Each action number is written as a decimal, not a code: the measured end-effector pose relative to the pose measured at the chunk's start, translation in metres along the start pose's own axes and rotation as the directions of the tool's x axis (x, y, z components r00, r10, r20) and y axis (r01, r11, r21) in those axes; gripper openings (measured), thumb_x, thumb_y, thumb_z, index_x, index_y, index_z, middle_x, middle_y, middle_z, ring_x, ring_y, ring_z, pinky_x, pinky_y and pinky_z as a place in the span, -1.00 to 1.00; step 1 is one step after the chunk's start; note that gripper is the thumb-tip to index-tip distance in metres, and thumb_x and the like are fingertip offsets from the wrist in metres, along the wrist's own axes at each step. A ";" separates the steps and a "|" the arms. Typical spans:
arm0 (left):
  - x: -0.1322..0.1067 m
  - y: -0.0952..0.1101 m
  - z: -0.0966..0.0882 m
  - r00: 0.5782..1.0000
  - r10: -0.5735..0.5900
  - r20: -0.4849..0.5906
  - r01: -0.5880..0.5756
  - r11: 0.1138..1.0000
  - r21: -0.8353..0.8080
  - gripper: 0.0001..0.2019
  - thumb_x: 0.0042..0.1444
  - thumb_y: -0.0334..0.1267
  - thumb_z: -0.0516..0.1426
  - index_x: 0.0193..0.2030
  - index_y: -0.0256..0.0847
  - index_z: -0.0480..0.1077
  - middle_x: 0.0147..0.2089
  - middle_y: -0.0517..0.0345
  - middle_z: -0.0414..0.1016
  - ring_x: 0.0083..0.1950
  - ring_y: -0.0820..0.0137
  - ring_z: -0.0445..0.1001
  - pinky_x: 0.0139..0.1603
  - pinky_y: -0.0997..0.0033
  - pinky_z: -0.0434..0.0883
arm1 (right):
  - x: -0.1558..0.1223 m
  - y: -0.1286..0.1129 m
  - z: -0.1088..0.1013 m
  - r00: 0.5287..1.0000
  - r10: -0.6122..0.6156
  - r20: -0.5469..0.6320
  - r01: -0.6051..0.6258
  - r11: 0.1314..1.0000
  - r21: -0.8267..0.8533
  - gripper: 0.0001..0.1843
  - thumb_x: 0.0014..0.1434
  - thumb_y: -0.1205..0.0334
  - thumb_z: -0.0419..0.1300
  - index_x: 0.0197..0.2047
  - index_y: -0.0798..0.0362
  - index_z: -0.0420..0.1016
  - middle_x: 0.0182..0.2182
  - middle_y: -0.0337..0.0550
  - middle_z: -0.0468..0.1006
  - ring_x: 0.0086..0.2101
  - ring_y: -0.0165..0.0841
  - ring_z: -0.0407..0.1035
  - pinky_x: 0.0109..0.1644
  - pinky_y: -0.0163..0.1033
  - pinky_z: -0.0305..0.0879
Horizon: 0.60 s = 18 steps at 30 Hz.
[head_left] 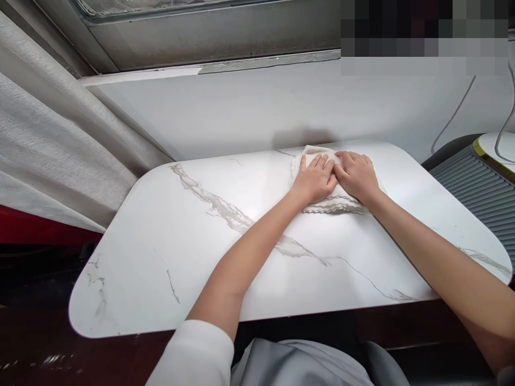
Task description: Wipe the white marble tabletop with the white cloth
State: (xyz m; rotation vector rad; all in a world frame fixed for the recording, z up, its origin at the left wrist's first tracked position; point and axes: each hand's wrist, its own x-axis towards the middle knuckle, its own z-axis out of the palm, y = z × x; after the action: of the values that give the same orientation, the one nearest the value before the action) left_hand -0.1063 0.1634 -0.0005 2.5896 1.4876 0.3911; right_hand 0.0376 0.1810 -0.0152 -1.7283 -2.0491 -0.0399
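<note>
A folded white cloth [336, 204] with wavy edges lies on the white marble-patterned table [209, 257], near its far edge and right of the middle. My left hand [316, 179] presses on the left part of the cloth, palm down, fingers spread. On the cloth's right part rests my right hand [357, 174], palm down, its fingers closer together and slightly bent, with the thumb out towards the left hand. The two hands nearly meet at the thumbs. Beneath them, much of the cloth is hidden.
A white wall panel [201, 115] rises behind the table, below a window frame [209, 40]. Pale curtains [52, 123] hang at the left. At the right stand a grey ribbed surface [475, 185] and a thin cable [453, 115]. The table has rounded corners.
</note>
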 end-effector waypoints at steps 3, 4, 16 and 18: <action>0.010 -0.008 0.000 0.999 -0.026 -0.018 0.026 0.999 -0.025 -0.49 0.36 -0.20 -0.17 0.38 -0.31 0.16 0.48 -0.05 0.10 0.51 0.25 0.01 0.51 -0.09 -0.18 | 0.014 0.001 0.006 1.000 0.004 -0.001 -0.004 1.000 0.025 -0.49 0.24 0.13 -0.13 0.14 0.11 0.40 0.12 0.09 0.50 0.17 -0.09 0.29 0.33 0.10 0.04; 0.012 -0.010 0.000 0.999 -0.035 -0.021 0.034 0.999 -0.027 -0.49 0.36 -0.21 -0.16 0.38 -0.31 0.16 0.48 -0.04 0.10 0.50 0.25 0.01 0.52 -0.08 -0.19 | 0.017 0.002 0.007 1.000 0.007 -0.002 -0.007 1.000 0.030 -0.49 0.24 0.14 -0.12 0.14 0.11 0.41 0.11 0.09 0.50 0.17 -0.09 0.29 0.33 0.10 0.04; 0.038 -0.034 -0.004 0.990 -0.118 -0.080 0.112 0.991 -0.074 -0.54 0.34 -0.18 -0.14 0.32 -0.19 0.24 0.43 0.07 0.21 0.46 0.34 0.11 0.52 0.05 -0.15 | 0.057 0.005 0.025 1.000 0.010 0.018 -0.010 0.999 0.038 -0.48 0.22 0.13 -0.11 0.16 0.07 0.39 0.11 0.07 0.49 0.16 -0.08 0.27 0.31 0.09 0.03; 0.041 -0.037 -0.003 0.988 -0.121 -0.097 0.114 0.991 -0.075 -0.55 0.34 -0.17 -0.13 0.30 -0.17 0.26 0.41 0.08 0.24 0.44 0.34 0.13 0.52 0.05 -0.14 | 0.062 0.003 0.025 0.999 0.011 0.031 -0.012 0.999 0.033 -0.47 0.21 0.12 -0.11 0.17 0.07 0.39 0.10 0.08 0.49 0.15 -0.07 0.27 0.30 0.09 0.05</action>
State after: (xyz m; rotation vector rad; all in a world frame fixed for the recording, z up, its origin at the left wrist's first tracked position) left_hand -0.1185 0.2172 0.0003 2.4482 1.6190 0.5570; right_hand 0.0251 0.2472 -0.0163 -1.7301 -2.0504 0.0246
